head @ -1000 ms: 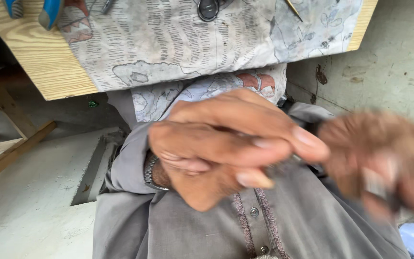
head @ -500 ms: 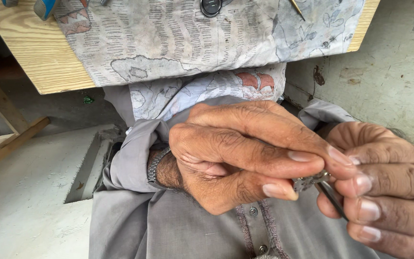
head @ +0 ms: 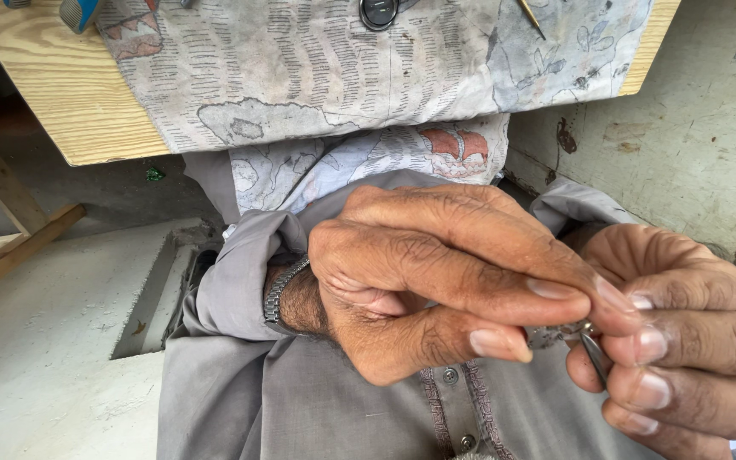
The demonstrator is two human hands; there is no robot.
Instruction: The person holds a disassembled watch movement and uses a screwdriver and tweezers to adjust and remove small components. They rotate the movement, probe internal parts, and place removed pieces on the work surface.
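Observation:
My left hand (head: 445,281) fills the middle of the head view, its fingers reaching right and pinching a small metal part (head: 555,332) at the fingertips. A metal bracelet (head: 281,294) circles that wrist above a grey sleeve. My right hand (head: 683,341) sits at the lower right, fingers curled around thin metal tweezers (head: 594,358) whose tip meets the small part. Both hands hover close together over my lap in grey clothing (head: 300,400). What the small part is cannot be made out.
A wooden workbench (head: 61,94) runs along the top, covered by a printed cloth (head: 342,77) that hangs over its edge. A small round dark object (head: 378,12) and a thin stick (head: 530,15) lie on it. A pale floor (head: 44,366) lies left, a wall (head: 692,111) right.
My right hand came in from a blurred swing at the right and settled against the left fingertips, holding the tweezers to the small part. The left hand shifted slightly right.

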